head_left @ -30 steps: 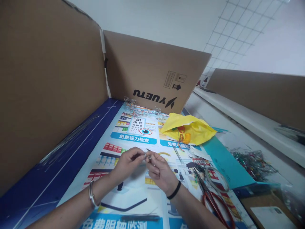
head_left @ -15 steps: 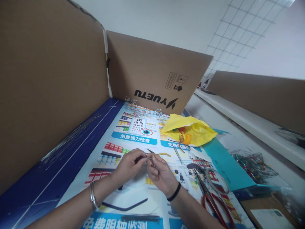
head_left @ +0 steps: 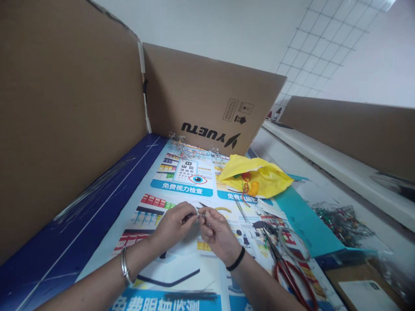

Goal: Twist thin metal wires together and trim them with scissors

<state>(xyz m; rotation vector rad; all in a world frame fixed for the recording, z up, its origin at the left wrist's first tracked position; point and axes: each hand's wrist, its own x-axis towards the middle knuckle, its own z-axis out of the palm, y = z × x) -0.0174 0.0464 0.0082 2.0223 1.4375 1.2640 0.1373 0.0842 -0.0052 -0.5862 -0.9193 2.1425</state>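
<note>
Printed sheeting (head_left: 175,265) lies before you; above it, your left hand (head_left: 173,224) and right hand (head_left: 220,235) pinch a small metallic piece (head_left: 203,215) between their fingertips, left of the red-handled scissors (head_left: 284,263).

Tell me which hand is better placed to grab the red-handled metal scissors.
Probably the right hand: the red-handled metal scissors lie right of its forearm, while the left hand is farther off, across that arm. Both hands, however, are busy pinching a small silvery piece.

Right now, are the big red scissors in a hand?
No, the red-handled scissors lie on the poster, away from the left hand and right hand.
</note>
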